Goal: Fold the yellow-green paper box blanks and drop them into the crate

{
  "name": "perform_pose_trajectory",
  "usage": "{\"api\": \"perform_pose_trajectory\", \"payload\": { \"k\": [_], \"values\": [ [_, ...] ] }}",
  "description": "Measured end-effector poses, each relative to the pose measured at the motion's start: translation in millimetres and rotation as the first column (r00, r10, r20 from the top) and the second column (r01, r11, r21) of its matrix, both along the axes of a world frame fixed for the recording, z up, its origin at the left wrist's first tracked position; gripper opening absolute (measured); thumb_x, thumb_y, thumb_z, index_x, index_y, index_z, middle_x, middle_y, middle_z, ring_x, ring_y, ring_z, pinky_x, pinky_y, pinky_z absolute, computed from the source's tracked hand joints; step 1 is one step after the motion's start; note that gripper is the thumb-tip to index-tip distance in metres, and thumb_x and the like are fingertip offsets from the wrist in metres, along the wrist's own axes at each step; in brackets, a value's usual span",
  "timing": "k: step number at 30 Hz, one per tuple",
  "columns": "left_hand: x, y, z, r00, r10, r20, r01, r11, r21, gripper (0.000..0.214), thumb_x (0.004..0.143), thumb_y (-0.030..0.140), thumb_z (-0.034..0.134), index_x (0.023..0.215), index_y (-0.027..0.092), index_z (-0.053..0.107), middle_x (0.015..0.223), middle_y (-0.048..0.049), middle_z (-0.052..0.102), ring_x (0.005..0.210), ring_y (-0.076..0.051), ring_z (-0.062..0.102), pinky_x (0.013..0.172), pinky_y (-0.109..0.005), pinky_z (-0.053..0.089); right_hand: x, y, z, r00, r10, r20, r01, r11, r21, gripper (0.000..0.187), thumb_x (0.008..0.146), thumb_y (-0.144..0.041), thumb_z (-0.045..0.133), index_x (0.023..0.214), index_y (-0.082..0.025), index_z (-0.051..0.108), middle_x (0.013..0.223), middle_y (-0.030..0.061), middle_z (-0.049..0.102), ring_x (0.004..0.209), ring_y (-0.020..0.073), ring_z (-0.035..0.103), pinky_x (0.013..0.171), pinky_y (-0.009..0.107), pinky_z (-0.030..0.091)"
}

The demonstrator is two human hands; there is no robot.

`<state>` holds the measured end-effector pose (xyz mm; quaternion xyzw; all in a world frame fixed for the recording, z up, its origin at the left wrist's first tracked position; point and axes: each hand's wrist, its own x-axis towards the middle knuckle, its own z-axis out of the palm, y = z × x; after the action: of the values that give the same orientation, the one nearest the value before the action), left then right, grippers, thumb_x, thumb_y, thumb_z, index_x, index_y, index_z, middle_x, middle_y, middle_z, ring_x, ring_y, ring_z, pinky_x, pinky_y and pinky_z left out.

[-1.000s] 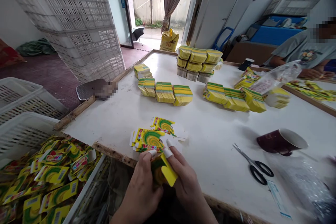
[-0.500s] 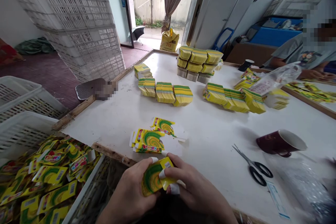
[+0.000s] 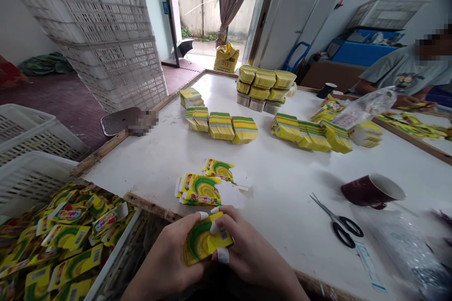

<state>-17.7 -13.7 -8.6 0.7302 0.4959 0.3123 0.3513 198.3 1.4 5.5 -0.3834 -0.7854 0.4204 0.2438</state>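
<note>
Between my two hands is a small yellow and green carton (image 3: 198,240), held low at the table's near edge. My left hand (image 3: 173,249) wraps around its left side. At the carton's right end, my right hand (image 3: 243,244) grips near a yellow flap with a barcode. White coverings show on several fingertips. Just beyond my hands, several flat yellow cartons (image 3: 201,188) lie on the white table (image 3: 282,188), one (image 3: 219,168) a little farther off. To my left, a white crate (image 3: 120,240) holds many yellow cartons (image 3: 67,237).
Rows of stacked cartons (image 3: 233,127) stand across the table, with a taller pile (image 3: 264,85) behind. Scissors (image 3: 339,223), a maroon mug (image 3: 370,190) and clear plastic (image 3: 406,249) lie to the right. A co-worker (image 3: 399,75) sits at far right. White crates (image 3: 116,56) are stacked at left.
The carton and both hands have shifted slightly left. My right fingers have moved over the carton's end, and the flap now lies closer to its face. The co-worker's hands now hold something yellow.
</note>
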Motion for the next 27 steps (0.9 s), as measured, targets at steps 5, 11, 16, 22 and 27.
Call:
{"api": "perform_pose_trajectory", "payload": {
  "k": [5, 11, 16, 22, 27],
  "values": [
    [8, -5, -6.8, 0.93, 0.217, 0.295, -0.178, 0.972, -0.155, 0.055, 0.066, 0.027, 0.081, 0.119, 0.026, 0.064, 0.11, -0.0055, 0.074, 0.097, -0.026, 0.07, 0.083, -0.031, 0.057, -10, -1, -14.4, 0.982, -0.118, -0.15, 0.113, 0.993, -0.041, 0.074, 0.078, -0.023, 0.073, 0.139, -0.021, 0.031, 0.13, 0.0135, 0.055, 0.116, 0.0276, 0.057, 0.098, 0.039, 0.049],
    [-23, 12, 5.5, -0.006, 0.545, 0.838, -0.633, 0.647, -0.425, 0.059, 0.076, 0.066, 0.059, 0.119, 0.025, 0.059, 0.107, -0.0052, 0.069, 0.088, -0.02, 0.065, 0.07, -0.028, 0.058, -15, 26, -27.9, 0.937, -0.343, -0.056, 0.348, 0.924, 0.158, 0.046, 0.086, -0.017, 0.063, 0.128, -0.022, 0.047, 0.124, 0.0135, 0.061, 0.116, 0.0304, 0.056, 0.099, 0.046, 0.048],
    [-42, 25, 8.0, -0.277, 0.744, 0.608, -0.444, 0.462, -0.768, 0.036, 0.092, 0.049, 0.041, 0.104, 0.018, 0.055, 0.108, -0.0095, 0.061, 0.096, -0.019, 0.062, 0.073, -0.031, 0.057, -25, 43, -43.6, 0.913, -0.399, 0.082, 0.369, 0.896, 0.246, 0.051, 0.077, 0.002, 0.052, 0.123, -0.02, 0.052, 0.11, 0.0121, 0.065, 0.105, 0.0308, 0.057, 0.092, 0.051, 0.049],
    [-19, 23, -1.5, -0.132, 0.762, 0.634, -0.382, 0.551, -0.742, 0.033, 0.085, 0.048, 0.056, 0.101, 0.019, 0.062, 0.103, -0.0067, 0.063, 0.082, -0.015, 0.062, 0.067, -0.025, 0.054, -25, 47, -44.2, 0.913, -0.407, 0.036, 0.391, 0.895, 0.214, 0.054, 0.073, -0.005, 0.058, 0.123, -0.019, 0.045, 0.099, 0.0077, 0.059, 0.092, 0.0259, 0.058, 0.085, 0.045, 0.051],
    [15, 11, 0.6, -0.016, 0.65, 0.76, -0.413, 0.687, -0.597, 0.062, 0.071, 0.069, 0.065, 0.112, 0.022, 0.064, 0.111, -0.0078, 0.064, 0.097, -0.022, 0.062, 0.076, -0.029, 0.056, -34, 30, -24.5, 0.899, -0.39, -0.199, 0.383, 0.921, -0.077, 0.054, 0.074, -0.008, 0.059, 0.121, -0.023, 0.037, 0.083, -0.0032, 0.048, 0.065, 0.0142, 0.051, 0.059, 0.026, 0.048]
  ]
}}
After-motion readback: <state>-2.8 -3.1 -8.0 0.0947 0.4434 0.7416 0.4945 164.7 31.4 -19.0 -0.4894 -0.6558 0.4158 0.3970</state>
